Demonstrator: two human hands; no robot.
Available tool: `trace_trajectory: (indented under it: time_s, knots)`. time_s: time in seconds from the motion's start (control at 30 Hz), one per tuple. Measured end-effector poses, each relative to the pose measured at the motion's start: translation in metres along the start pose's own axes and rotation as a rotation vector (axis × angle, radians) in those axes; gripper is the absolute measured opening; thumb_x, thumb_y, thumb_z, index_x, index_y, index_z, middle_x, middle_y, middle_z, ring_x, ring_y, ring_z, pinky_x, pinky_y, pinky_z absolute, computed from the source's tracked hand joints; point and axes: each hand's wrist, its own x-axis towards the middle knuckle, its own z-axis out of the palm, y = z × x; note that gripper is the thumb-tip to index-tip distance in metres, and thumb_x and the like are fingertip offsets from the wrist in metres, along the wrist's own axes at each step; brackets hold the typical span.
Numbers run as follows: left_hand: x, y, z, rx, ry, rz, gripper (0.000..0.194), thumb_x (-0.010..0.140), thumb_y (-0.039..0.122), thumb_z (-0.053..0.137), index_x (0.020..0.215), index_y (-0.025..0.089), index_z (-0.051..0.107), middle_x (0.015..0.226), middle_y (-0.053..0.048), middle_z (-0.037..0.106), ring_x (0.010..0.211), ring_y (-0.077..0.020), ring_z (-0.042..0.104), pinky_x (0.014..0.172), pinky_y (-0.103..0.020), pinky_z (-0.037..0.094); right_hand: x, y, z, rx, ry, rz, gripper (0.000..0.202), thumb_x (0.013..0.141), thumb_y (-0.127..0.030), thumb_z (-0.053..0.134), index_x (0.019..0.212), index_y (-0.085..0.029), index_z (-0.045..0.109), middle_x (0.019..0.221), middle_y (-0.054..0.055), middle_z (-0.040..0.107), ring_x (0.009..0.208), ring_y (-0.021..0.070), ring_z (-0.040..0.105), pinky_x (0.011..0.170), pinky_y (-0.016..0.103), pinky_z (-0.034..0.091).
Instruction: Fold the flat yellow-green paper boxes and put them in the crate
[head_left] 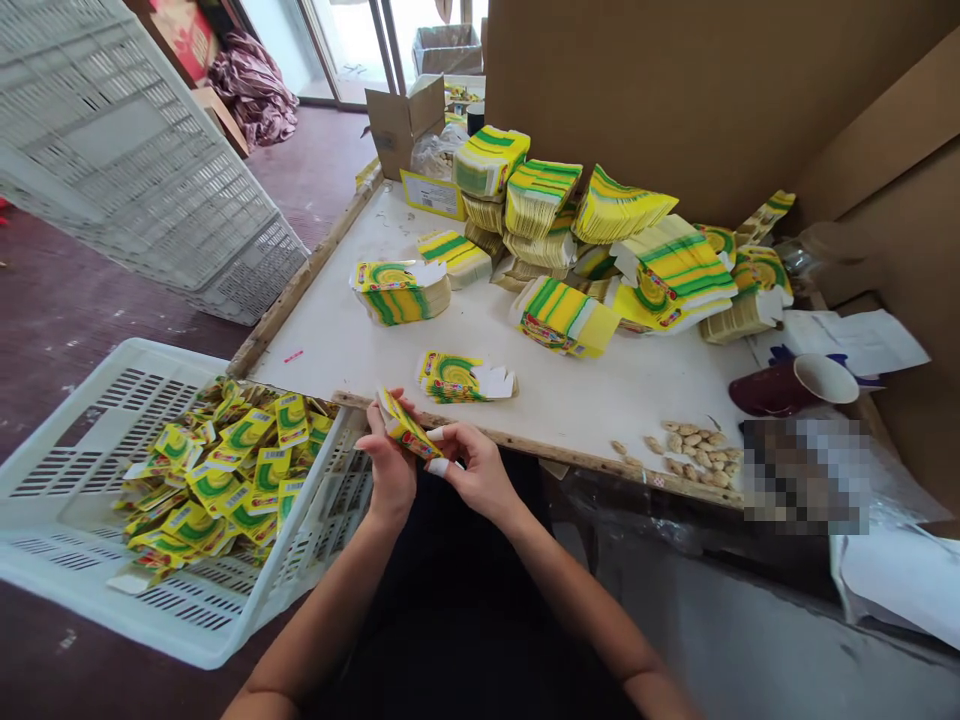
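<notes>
Between both hands, just off the table's front edge, a small yellow and green printed carton (409, 428) is held at a tilt. My left hand (390, 470) grips its left side, with fingers behind it and the thumb out at the side. My right hand (474, 466) pinches its right end; white wraps cover the tips of the thumb and a finger. Right behind the hands a small pile of flat cartons (454, 378) lies on the table, white flaps pointing right. Farther back stands a thicker stack of cartons (401, 293).
At the left, a white plastic crate (247, 610) holds many yellow cartons. More carton stacks (544, 195) fill the table's back. Peanuts (701, 450) and a tipped dark red cup (772, 388) lie at the right. A wooden strip (592, 458) edges the white table (322, 345).
</notes>
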Motion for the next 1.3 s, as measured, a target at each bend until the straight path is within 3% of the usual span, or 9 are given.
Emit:
trace_trajectory:
  time_s: [0.23, 0.43, 0.6, 0.7, 0.77, 0.93, 1.03, 1.17, 1.3]
  knots:
    - [0.008, -0.003, -0.017, 0.194, -0.079, -0.030, 0.038, 0.067, 0.054, 0.077, 0.080, 0.019, 0.071, 0.076, -0.002, 0.070, 0.071, -0.0173, 0.064, 0.073, -0.029, 0.053, 0.001, 0.000, -0.032, -0.080, 0.118, -0.028, 0.013, 0.078, -0.030, 0.065, 0.072, -0.021, 0.058, 0.068, -0.003, 0.052, 0.061, 0.0133, 0.049, 0.058, 0.026, 0.045]
    - [0.025, 0.034, -0.037, 0.375, -0.511, -0.076, 0.090, 0.057, 0.078, 0.069, 0.124, 0.018, 0.061, 0.120, -0.017, 0.067, 0.112, -0.0337, 0.063, 0.096, -0.044, 0.050, -0.004, -0.018, -0.065, -0.588, 0.139, -0.364, 0.022, 0.090, -0.016, 0.051, 0.080, -0.025, 0.068, 0.081, 0.003, 0.063, 0.079, 0.0195, 0.058, 0.073, 0.034, 0.048]
    - [0.017, 0.030, -0.020, 0.840, -0.815, -0.016, 0.078, 0.058, 0.050, 0.083, 0.125, 0.020, 0.056, 0.124, -0.014, 0.064, 0.114, -0.0323, 0.061, 0.100, -0.046, 0.048, -0.012, -0.027, -0.053, -0.809, -0.022, -0.547, 0.028, 0.095, -0.015, 0.047, 0.086, -0.028, 0.070, 0.087, 0.004, 0.067, 0.088, 0.0210, 0.059, 0.086, 0.039, 0.047]
    - [0.007, 0.013, -0.013, 0.980, -0.725, -0.007, 0.062, 0.069, 0.040, 0.075, 0.123, 0.019, 0.051, 0.116, -0.012, 0.066, 0.106, -0.0300, 0.065, 0.092, -0.044, 0.052, -0.017, -0.025, -0.045, -0.705, 0.174, -0.454, 0.021, 0.092, -0.026, 0.055, 0.110, -0.029, 0.065, 0.115, 0.008, 0.062, 0.115, 0.0277, 0.053, 0.105, 0.050, 0.038]
    - [0.001, 0.004, -0.013, 1.026, -0.645, 0.032, 0.064, 0.068, 0.038, 0.075, 0.122, 0.019, 0.047, 0.112, -0.011, 0.067, 0.100, -0.0295, 0.067, 0.086, -0.043, 0.055, -0.018, -0.020, -0.042, -0.576, 0.304, -0.325, 0.046, 0.088, -0.039, 0.060, 0.132, -0.026, 0.052, 0.134, 0.012, 0.052, 0.131, 0.0320, 0.041, 0.111, 0.055, 0.031]
    - [-0.012, -0.003, -0.012, 0.966, -0.684, 0.219, 0.069, 0.069, 0.031, 0.074, 0.128, 0.021, 0.039, 0.118, -0.011, 0.064, 0.097, -0.0260, 0.069, 0.083, -0.037, 0.056, -0.013, -0.005, -0.035, 0.076, 0.007, 0.062, 0.058, 0.093, -0.059, 0.041, 0.134, -0.019, 0.052, 0.134, 0.013, 0.058, 0.127, 0.0292, 0.052, 0.107, 0.047, 0.043]
    - [-0.015, -0.004, -0.011, 0.954, -0.702, 0.301, 0.071, 0.071, 0.024, 0.070, 0.132, 0.024, 0.035, 0.126, -0.012, 0.060, 0.107, -0.0254, 0.066, 0.089, -0.037, 0.054, -0.011, 0.000, -0.031, 0.402, -0.134, 0.246, 0.059, 0.086, -0.062, 0.056, 0.128, -0.021, 0.059, 0.131, 0.010, 0.062, 0.123, 0.0289, 0.057, 0.106, 0.046, 0.046]
    - [-0.014, -0.007, -0.014, 0.925, -0.710, 0.383, 0.055, 0.072, 0.021, 0.066, 0.120, 0.025, 0.040, 0.111, -0.008, 0.063, 0.096, -0.0218, 0.068, 0.080, -0.033, 0.056, -0.009, 0.003, -0.030, 0.478, -0.162, 0.314, 0.065, 0.075, -0.061, 0.071, 0.128, -0.025, 0.060, 0.138, 0.006, 0.057, 0.132, 0.0280, 0.048, 0.114, 0.046, 0.035]
    - [-0.010, -0.010, -0.020, 0.947, -0.734, 0.332, 0.049, 0.072, 0.020, 0.062, 0.115, 0.025, 0.039, 0.108, -0.008, 0.063, 0.087, -0.0209, 0.069, 0.073, -0.032, 0.056, -0.010, 0.007, -0.030, 0.283, -0.096, 0.176, 0.073, 0.079, -0.070, 0.060, 0.135, -0.023, 0.055, 0.141, 0.009, 0.054, 0.135, 0.0307, 0.044, 0.116, 0.051, 0.030]
